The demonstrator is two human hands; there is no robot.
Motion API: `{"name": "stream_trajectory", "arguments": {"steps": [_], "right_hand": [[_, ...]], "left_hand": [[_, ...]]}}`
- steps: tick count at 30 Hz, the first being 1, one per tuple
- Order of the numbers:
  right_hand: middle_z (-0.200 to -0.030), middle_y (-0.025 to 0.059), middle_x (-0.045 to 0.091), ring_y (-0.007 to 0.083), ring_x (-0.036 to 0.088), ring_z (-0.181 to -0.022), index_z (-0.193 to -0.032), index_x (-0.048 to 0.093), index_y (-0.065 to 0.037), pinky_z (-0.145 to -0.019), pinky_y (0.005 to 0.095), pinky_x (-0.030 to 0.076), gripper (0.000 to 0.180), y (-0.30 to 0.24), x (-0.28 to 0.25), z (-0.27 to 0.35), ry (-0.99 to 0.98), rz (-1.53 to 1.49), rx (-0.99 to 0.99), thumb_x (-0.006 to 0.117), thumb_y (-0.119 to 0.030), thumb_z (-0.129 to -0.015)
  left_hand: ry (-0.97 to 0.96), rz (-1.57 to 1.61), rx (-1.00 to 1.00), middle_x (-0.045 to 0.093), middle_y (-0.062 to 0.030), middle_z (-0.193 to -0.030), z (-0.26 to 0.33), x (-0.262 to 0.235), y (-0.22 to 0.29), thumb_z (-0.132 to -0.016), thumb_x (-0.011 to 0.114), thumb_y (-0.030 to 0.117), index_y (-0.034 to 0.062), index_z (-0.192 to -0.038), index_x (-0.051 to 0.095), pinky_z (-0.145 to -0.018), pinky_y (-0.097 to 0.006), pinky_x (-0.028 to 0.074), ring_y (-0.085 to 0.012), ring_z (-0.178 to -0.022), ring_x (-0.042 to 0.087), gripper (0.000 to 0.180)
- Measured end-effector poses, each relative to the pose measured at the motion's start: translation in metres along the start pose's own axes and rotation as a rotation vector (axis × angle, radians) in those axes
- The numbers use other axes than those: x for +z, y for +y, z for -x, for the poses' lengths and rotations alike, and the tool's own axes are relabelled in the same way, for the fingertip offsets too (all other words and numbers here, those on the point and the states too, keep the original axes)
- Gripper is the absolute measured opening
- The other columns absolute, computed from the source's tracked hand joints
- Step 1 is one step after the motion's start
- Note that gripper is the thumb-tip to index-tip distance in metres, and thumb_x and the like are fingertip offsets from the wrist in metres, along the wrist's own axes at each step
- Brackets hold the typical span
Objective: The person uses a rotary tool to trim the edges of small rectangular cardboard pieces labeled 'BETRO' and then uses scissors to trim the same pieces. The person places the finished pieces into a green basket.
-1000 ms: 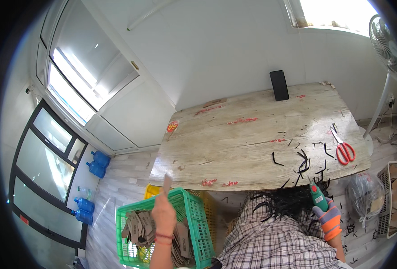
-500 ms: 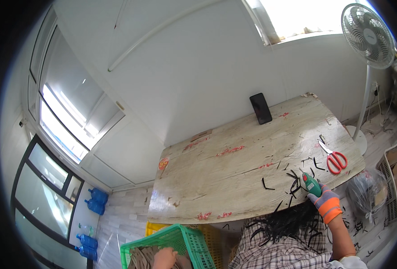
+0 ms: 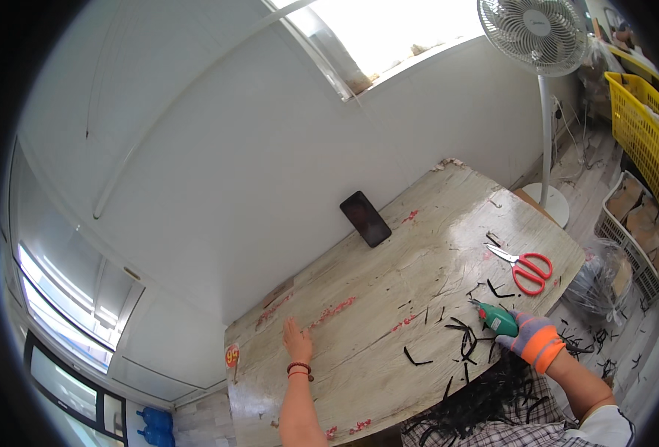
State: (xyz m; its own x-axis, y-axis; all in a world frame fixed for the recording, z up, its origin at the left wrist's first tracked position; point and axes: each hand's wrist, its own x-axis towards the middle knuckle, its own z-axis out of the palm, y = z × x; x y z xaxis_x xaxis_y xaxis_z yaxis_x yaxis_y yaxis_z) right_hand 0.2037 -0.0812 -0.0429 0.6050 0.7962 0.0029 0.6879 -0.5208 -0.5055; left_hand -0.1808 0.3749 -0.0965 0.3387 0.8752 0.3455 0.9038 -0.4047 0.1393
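My right hand (image 3: 534,340), in a grey and orange work glove, is closed around a green handheld power tool (image 3: 499,320) with a red part and a narrow tip. The tool is over the table's near right side, its tip pointing left among black strip scraps (image 3: 465,339). Bare, with red bracelets at the wrist, my left hand (image 3: 298,344) reaches over the left part of the table (image 3: 359,357), fingers stretched out and nothing visible in them. Red-handled scissors (image 3: 530,273) lie beyond the tool.
A black phone (image 3: 365,219) leans against the wall at the table's back edge. More black scraps (image 3: 486,402) cover my checked lap. A fan (image 3: 534,33), a yellow basket (image 3: 646,127), a crate of brown pieces (image 3: 646,223) and a clear plastic bag (image 3: 601,279) stand to the right.
My left hand has left the green basket of brownish pieces and moved up over the table. The view has turned right, taking that basket out of sight. My right hand still holds the tool.
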Motion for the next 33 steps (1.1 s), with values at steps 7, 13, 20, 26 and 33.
{"name": "stream_trajectory", "arguments": {"steps": [7,13,20,26,33], "right_hand": [[-0.091,0.0176,0.067,0.0374,0.065,-0.081,-0.120,0.058,-0.006,-0.071,0.0427,0.052,0.064,0.003,-0.010,-0.008,-0.146,-0.048,0.007,0.066,-0.054,-0.079],[-0.089,0.0153,0.066,0.0349,0.066,-0.079,-0.111,0.058,-0.006,-0.068,0.0430,0.053,0.058,0.005,-0.004,-0.010,-0.133,-0.027,0.030,0.063,-0.055,-0.081],[-0.084,0.0158,0.065,0.0357,0.064,-0.075,-0.102,0.057,-0.003,-0.065,0.0441,0.051,0.053,0.002,-0.001,-0.028,-0.100,0.021,-0.046,0.066,-0.051,-0.081],[-0.082,0.0148,0.064,0.0339,0.064,-0.076,-0.106,0.055,-0.002,-0.063,0.0421,0.051,0.050,0.007,0.007,-0.043,-0.037,0.023,-0.121,0.065,-0.045,-0.082],[-0.081,0.0151,0.065,0.0310,0.066,-0.074,-0.100,0.057,0.000,-0.056,0.0423,0.049,0.028,0.014,0.015,-0.052,-0.037,-0.047,-0.132,0.058,-0.023,-0.083]], "left_hand": [[-0.121,0.073,-0.148,0.031,-0.0215,-0.150,-0.059,0.038,-0.023,-0.089,0.056,0.022,0.0026,-0.145,0.033,-0.111,-0.046,0.027,-0.0340,-0.138,0.032,0.064],[-0.169,-0.136,-0.150,0.041,-0.0169,-0.145,-0.076,0.039,0.001,-0.089,0.056,0.024,0.0034,-0.141,0.040,-0.107,-0.047,0.032,-0.0353,-0.129,0.041,0.058],[-0.149,-0.137,-0.057,0.055,-0.0151,-0.131,-0.051,0.022,0.020,-0.089,0.056,0.024,0.0062,-0.132,0.052,-0.102,-0.047,0.036,-0.0378,-0.119,0.047,0.046],[-0.103,-0.114,0.105,0.054,-0.0198,-0.130,-0.031,0.027,0.001,-0.089,0.058,0.018,0.0002,-0.132,0.050,-0.101,-0.045,0.037,-0.0374,-0.116,0.050,0.047],[-0.088,-0.013,-0.134,0.056,-0.0183,-0.126,-0.039,0.024,0.073,-0.088,0.059,0.013,-0.0026,-0.127,0.054,-0.100,-0.043,0.040,-0.0343,-0.115,0.053,0.042]]}}
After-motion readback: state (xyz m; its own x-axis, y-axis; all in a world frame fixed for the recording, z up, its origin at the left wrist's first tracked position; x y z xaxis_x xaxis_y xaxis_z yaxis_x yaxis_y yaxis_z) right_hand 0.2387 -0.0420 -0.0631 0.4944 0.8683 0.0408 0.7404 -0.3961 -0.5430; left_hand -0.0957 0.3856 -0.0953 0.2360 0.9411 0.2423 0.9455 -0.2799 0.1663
